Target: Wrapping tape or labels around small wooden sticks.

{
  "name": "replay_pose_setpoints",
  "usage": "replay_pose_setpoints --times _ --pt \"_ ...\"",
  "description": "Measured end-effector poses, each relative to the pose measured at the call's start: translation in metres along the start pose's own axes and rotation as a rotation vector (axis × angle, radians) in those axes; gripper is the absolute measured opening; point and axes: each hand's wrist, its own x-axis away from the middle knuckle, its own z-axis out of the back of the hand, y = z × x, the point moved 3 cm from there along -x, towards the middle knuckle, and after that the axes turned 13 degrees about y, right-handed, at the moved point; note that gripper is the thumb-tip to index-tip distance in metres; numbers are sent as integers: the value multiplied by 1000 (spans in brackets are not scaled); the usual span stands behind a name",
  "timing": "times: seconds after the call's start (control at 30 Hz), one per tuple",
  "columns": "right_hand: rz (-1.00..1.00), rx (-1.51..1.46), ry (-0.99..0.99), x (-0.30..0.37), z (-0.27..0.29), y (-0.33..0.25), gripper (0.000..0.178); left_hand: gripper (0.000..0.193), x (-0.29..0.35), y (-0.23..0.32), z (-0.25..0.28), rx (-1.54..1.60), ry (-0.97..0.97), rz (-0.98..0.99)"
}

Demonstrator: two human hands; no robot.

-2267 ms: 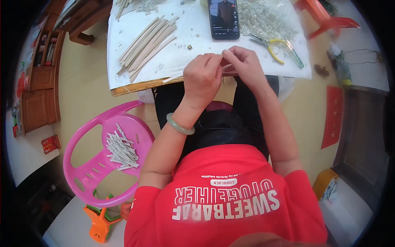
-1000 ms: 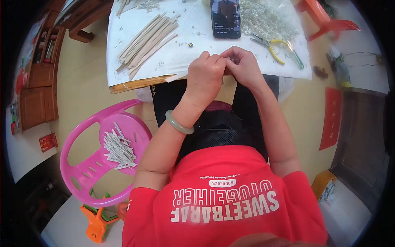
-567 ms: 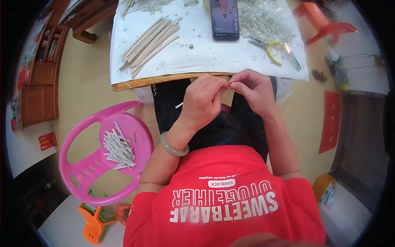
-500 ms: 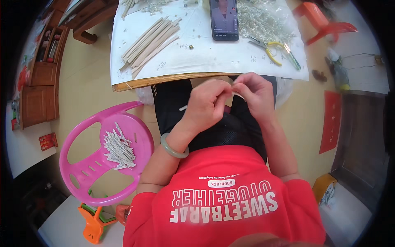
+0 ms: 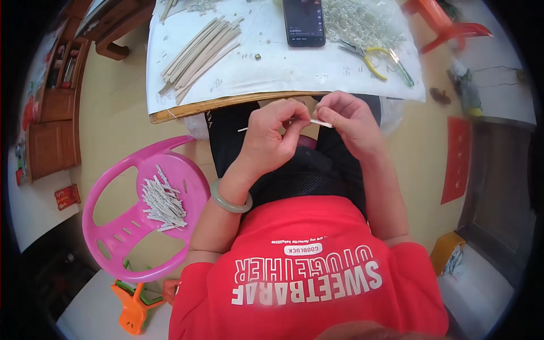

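Observation:
A thin white stick (image 5: 321,122) lies crosswise over my lap, just below the table's front edge. My left hand (image 5: 273,136) pinches it between thumb and fingers, and one end pokes out to the left behind that hand. At its other end, the thumb and fingers of my right hand (image 5: 352,122) close on it. Part of the stick is hidden inside the left fingers. On the table (image 5: 243,73) ahead lies a sheaf of pale, flat strips (image 5: 203,55). A heap of thin white rolled sticks (image 5: 163,203) rests on the pink plastic chair (image 5: 131,148) to my left.
A phone (image 5: 305,25) sits on the table beside a mass of clear beads (image 5: 362,25). Yellow-handled pliers (image 5: 365,58) and a green-handled tool (image 5: 402,69) lie at the table's right. An orange stool (image 5: 447,31) stands beyond the right corner. Wooden cabinets (image 5: 54,113) line the left.
Both hands have shifted slightly up and left. The right-hand end of the white stick now shows more plainly between them. The table sits a little higher in view.

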Motion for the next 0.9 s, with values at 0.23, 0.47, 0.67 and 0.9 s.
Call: replay_pose_setpoints --times 0.23,0.47,0.67,0.9 --pt "28 -50 -35 3 1 10 4 19 -2 11 -4 -10 -65 1" --pt "95 -430 -33 -11 15 -23 5 18 1 20 -5 231 -265 174" --pt "-88 -153 33 7 5 1 7 19 -2 12 0 135 -152 164" --pt "-33 -86 -44 8 1 8 7 19 0 14 -3 168 -126 187"
